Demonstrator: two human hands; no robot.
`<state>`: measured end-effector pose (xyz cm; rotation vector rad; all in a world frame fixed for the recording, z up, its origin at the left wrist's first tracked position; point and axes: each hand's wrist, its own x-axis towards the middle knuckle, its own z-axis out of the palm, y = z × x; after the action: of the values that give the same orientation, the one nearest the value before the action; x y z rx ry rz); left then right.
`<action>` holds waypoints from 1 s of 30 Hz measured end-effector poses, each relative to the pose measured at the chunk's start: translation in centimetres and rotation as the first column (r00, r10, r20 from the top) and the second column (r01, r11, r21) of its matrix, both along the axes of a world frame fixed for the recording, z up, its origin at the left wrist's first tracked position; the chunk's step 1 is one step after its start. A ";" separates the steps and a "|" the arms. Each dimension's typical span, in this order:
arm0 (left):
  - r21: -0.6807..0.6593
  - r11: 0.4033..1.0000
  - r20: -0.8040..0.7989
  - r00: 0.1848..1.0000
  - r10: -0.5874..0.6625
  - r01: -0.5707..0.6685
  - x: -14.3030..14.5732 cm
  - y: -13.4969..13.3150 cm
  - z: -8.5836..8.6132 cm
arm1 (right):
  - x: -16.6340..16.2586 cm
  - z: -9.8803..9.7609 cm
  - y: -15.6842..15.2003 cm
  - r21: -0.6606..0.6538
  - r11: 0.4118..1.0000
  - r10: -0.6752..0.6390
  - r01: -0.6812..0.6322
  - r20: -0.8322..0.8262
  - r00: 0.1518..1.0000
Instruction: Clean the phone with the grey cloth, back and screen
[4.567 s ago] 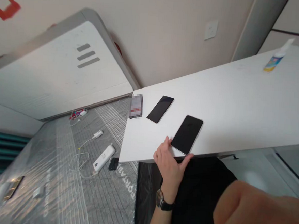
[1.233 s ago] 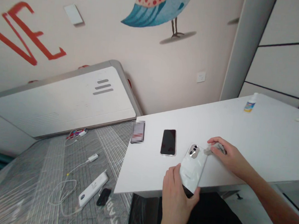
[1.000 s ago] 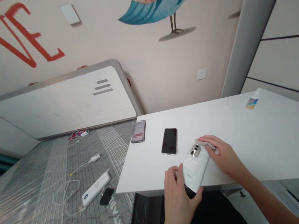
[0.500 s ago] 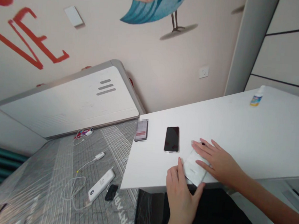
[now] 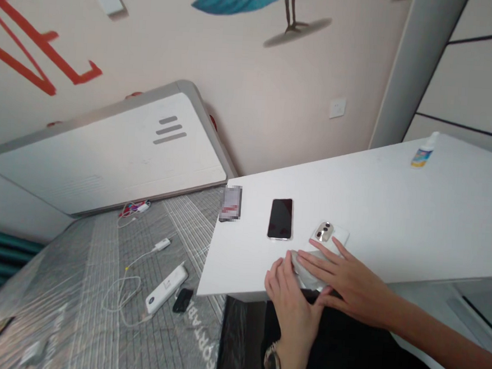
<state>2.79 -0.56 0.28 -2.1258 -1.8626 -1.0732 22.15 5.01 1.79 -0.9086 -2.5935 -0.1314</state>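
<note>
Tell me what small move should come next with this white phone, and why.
Probably slide the right hand, with what looks like a cloth under its fingers, toward the camera bump: that end of the white phone lies uncovered, and the left hand steadies the near end at the table edge.

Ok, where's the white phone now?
In the head view the white phone lies back up at the front edge of the table, right of the black phone, its near half under the right hand.
</note>
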 end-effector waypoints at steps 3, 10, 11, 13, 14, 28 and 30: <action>-0.018 0.999 0.017 0.999 0.031 -0.030 0.2 0.0 -0.1 | 1.2 0.4 0.6 0.054 0.996 -0.069 0.070 -0.014 0.998; -0.054 0.998 0.025 0.999 0.029 -0.028 0.1 -0.3 -1.0 | 0.0 0.2 0.6 0.057 0.993 -0.105 0.106 -0.018 0.994; -0.053 0.998 0.018 0.999 0.030 -0.029 0.1 -0.3 -1.0 | 0.0 0.2 0.7 0.058 0.992 -0.113 0.114 -0.021 0.993; -0.041 0.998 -0.003 0.999 0.044 -0.044 0.1 -0.3 -0.9 | 0.3 0.2 0.7 0.061 0.984 -0.167 0.170 -0.045 0.985; -0.032 0.998 -0.012 0.999 0.051 -0.051 0.2 -0.2 -0.9 | 0.6 0.3 0.7 0.060 0.979 -0.194 0.197 -0.057 0.979; -0.013 0.998 -0.005 0.998 0.068 -0.068 0.4 -0.1 -0.9 | 1.9 0.3 1.6 -0.021 0.998 -0.064 0.063 -0.050 0.997; -0.005 0.998 0.004 0.998 0.061 -0.061 0.4 -0.1 -0.9 | 2.0 0.4 1.4 -0.050 0.999 0.000 -0.001 -0.032 0.999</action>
<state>3.24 -0.63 -0.60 -2.0569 -1.9210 -1.0625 24.11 6.39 2.19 -0.9201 -2.5777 -0.0511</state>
